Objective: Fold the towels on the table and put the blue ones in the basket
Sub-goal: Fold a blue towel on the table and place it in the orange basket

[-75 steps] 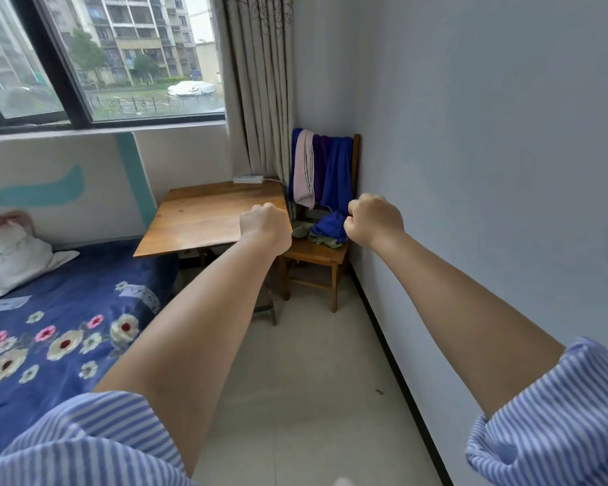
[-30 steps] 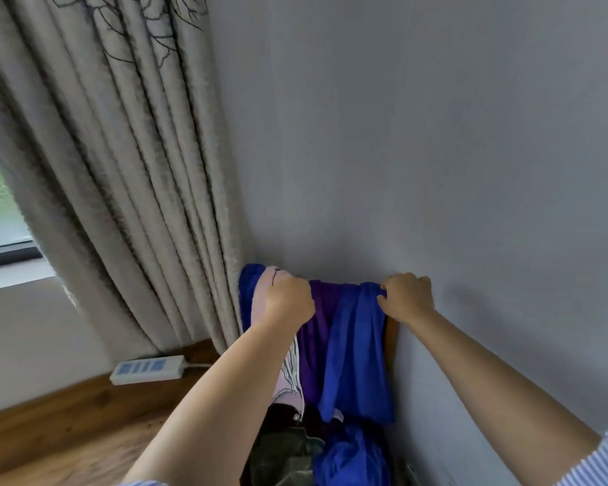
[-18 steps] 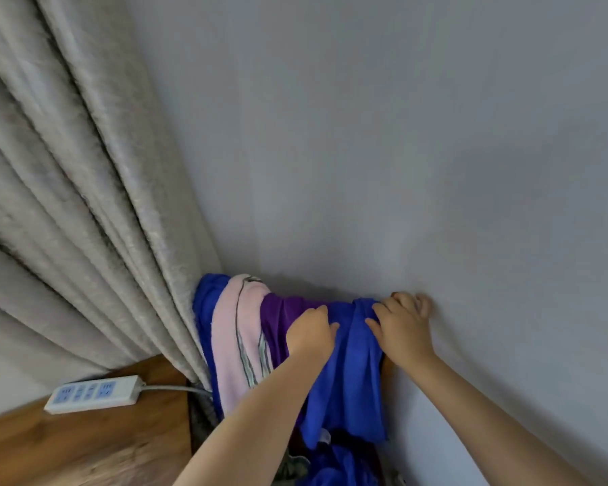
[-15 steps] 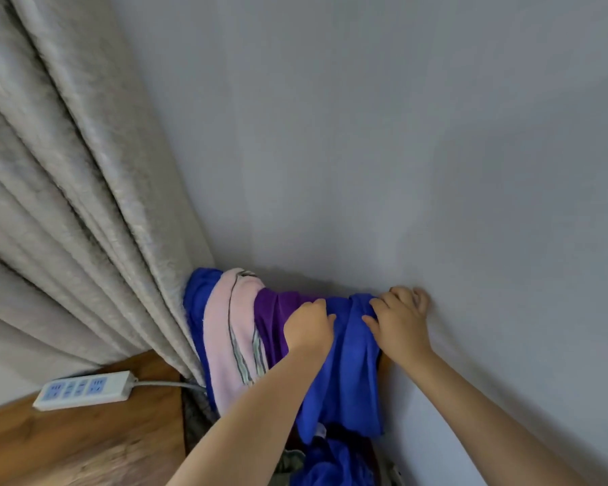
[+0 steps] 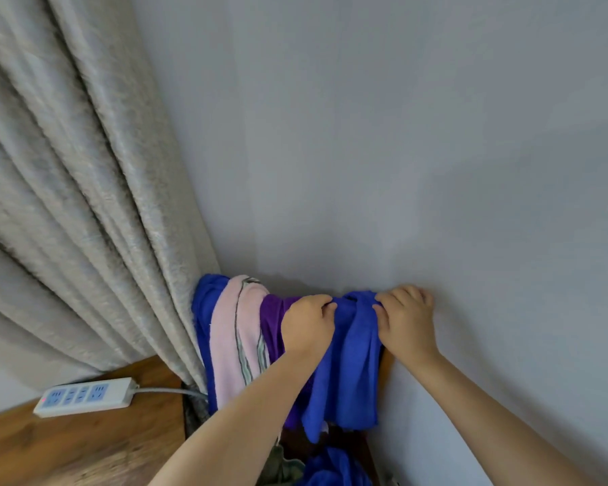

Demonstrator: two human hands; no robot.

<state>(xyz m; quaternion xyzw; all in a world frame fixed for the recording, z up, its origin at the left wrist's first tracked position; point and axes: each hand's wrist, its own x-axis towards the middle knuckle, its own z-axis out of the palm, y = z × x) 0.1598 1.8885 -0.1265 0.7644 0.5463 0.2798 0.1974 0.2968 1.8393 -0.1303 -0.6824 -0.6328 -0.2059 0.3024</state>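
Chair back (image 5: 386, 359) mostly hidden under towels; lower clothes pile (image 5: 334, 468) cut off.

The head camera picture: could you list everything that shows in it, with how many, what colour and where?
blue towel: one, royal blue, draped at the right of the row, gripped at its top by both hands
purple towel: one, purple, draped left of the blue towel
pink towel: one, pale pink with grey stripes, left of the purple towel
second blue towel: one, blue, leftmost, against the curtain
blue cloth: one, blue, bunched below
curtain: one, beige, left
power strip: one, white and light blue, on the wooden table
wall: grey, behind
left hand: one, fingers curled on the blue towel
right hand: one, fingers curled on the blue towel
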